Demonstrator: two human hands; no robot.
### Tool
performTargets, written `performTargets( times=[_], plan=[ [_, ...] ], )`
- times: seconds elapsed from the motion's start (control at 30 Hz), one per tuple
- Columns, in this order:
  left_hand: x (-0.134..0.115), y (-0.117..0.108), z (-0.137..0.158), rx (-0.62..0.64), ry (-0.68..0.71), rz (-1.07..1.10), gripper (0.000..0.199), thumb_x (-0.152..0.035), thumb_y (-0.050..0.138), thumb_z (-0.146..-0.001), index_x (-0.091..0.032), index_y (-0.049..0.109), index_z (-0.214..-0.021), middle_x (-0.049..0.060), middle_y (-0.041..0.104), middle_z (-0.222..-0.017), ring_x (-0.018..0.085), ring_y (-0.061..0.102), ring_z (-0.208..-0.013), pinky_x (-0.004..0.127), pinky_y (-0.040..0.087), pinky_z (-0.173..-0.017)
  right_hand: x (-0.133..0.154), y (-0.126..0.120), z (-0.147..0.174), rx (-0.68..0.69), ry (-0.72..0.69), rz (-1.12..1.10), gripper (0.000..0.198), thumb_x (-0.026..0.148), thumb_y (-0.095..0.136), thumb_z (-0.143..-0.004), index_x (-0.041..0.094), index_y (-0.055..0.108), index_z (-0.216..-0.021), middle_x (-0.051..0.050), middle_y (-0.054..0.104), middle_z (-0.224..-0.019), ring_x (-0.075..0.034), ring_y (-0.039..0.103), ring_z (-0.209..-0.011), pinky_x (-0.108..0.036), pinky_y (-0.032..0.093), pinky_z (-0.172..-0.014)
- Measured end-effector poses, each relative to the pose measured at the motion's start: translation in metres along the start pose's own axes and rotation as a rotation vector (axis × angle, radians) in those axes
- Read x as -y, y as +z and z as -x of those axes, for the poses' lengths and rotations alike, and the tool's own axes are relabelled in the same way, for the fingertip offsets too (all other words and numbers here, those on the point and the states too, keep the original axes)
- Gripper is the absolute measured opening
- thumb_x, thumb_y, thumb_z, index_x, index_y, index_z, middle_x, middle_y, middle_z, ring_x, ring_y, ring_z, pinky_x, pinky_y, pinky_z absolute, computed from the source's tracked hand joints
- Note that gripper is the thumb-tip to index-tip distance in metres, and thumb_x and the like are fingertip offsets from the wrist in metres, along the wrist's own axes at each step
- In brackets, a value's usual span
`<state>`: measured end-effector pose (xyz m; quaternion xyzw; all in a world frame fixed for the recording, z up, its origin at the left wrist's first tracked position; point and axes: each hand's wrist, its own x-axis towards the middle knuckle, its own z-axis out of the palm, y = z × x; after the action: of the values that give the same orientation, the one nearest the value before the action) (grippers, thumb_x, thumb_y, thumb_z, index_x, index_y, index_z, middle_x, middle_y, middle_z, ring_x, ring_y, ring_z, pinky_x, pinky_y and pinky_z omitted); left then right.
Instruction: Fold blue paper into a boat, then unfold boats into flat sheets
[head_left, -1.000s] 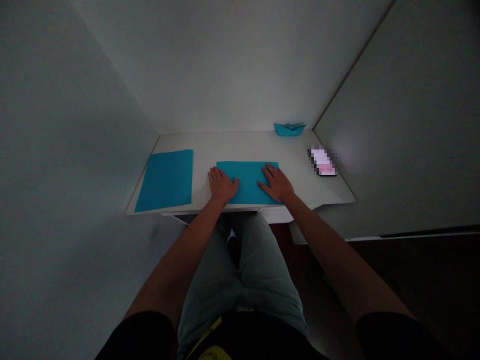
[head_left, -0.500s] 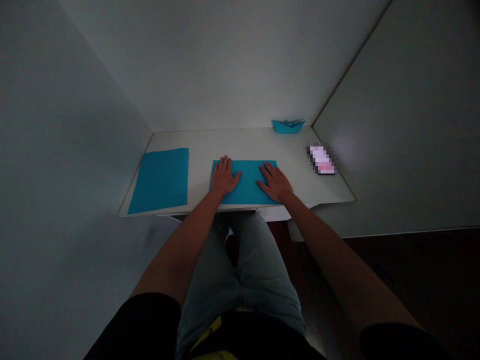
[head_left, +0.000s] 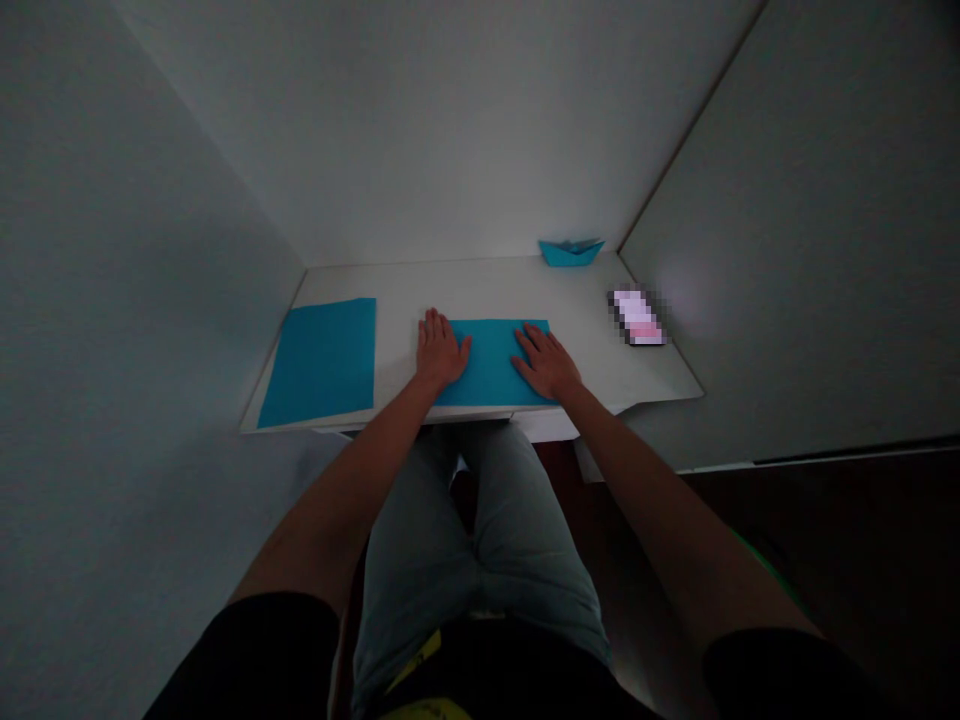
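Observation:
A blue sheet of paper lies flat at the front of the white desk, in front of my body. My left hand rests flat over its left edge, with the thumb stretched to the right and the fingers pointing away from me. On its right part lies my right hand, palm down with fingers spread. Neither hand grips anything. The paper's left edge is hidden under my left hand.
A larger blue sheet lies at the desk's left end. A folded blue paper boat stands at the back right against the wall. Nearer the right edge lies a phone with its screen lit and blurred. Walls close in the left, back and right.
My left hand has slid a little to the left, onto the paper's left edge. My right hand stays flat in about the same place. The view has shifted slightly.

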<state>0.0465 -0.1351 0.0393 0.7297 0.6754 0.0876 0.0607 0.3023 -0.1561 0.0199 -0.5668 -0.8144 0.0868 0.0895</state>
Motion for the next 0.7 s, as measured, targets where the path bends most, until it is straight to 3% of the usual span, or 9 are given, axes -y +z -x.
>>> performTargets(
  times=[0.1, 0.17, 0.27, 0.33, 0.47, 0.7],
  plan=[
    [-0.053, 0.012, 0.010, 0.006, 0.202, 0.088, 0.081, -0.052, 0.024, -0.117, 0.001, 0.029, -0.178, 0.022, 0.020, -0.189, 0.032, 0.013, -0.179, 0.051, 0.014, -0.146, -0.004, 0.004, 0.000, -0.017, -0.010, -0.007, 0.075, 0.052, 0.031, -0.115, 0.014, 0.038, -0.179, -0.014, 0.029, -0.188, -0.032, 0.028, -0.176, -0.057, 0.020, -0.145],
    [-0.083, 0.022, 0.018, 0.020, 0.300, 0.117, 0.081, -0.053, 0.021, -0.117, -0.001, 0.031, -0.178, 0.020, 0.024, -0.189, 0.031, 0.013, -0.179, 0.051, 0.015, -0.146, -0.008, 0.006, -0.001, -0.012, -0.021, -0.012, 0.072, 0.048, 0.032, -0.115, 0.015, 0.038, -0.179, -0.012, 0.028, -0.189, -0.030, 0.029, -0.176, -0.056, 0.021, -0.145],
    [-0.103, 0.030, 0.024, 0.057, 0.319, 0.123, 0.085, -0.054, 0.013, -0.117, 0.002, 0.032, -0.177, 0.020, 0.030, -0.187, 0.029, 0.019, -0.178, 0.046, 0.015, -0.147, -0.011, 0.006, 0.000, 0.000, -0.023, -0.012, 0.071, 0.044, 0.031, -0.114, 0.016, 0.038, -0.179, -0.011, 0.027, -0.189, -0.028, 0.028, -0.176, -0.054, 0.021, -0.145],
    [-0.097, 0.031, 0.023, 0.063, 0.311, 0.123, 0.086, -0.057, 0.013, -0.117, 0.000, 0.032, -0.178, 0.018, 0.031, -0.187, 0.028, 0.021, -0.178, 0.045, 0.014, -0.147, -0.010, 0.005, 0.000, 0.004, -0.014, -0.006, 0.071, 0.045, 0.030, -0.115, 0.015, 0.038, -0.179, -0.012, 0.028, -0.189, -0.029, 0.028, -0.176, -0.054, 0.021, -0.145],
    [-0.064, 0.025, 0.013, 0.038, 0.258, 0.122, 0.085, -0.062, 0.021, -0.116, -0.008, 0.032, -0.180, 0.014, 0.030, -0.188, 0.028, 0.019, -0.178, 0.049, 0.015, -0.147, -0.008, 0.002, 0.001, -0.003, -0.024, 0.009, 0.072, 0.048, 0.027, -0.117, 0.012, 0.039, -0.178, -0.014, 0.028, -0.189, -0.030, 0.028, -0.176, -0.055, 0.019, -0.145],
    [0.005, 0.009, 0.004, 0.037, 0.156, 0.055, 0.091, -0.065, 0.030, -0.114, -0.001, 0.029, -0.179, 0.019, 0.021, -0.189, 0.030, 0.016, -0.179, 0.046, 0.013, -0.147, -0.007, 0.002, 0.002, 0.003, -0.019, 0.008, 0.074, 0.052, 0.030, -0.117, 0.013, 0.037, -0.179, -0.014, 0.027, -0.189, -0.032, 0.028, -0.176, -0.055, 0.018, -0.145]
  ],
)
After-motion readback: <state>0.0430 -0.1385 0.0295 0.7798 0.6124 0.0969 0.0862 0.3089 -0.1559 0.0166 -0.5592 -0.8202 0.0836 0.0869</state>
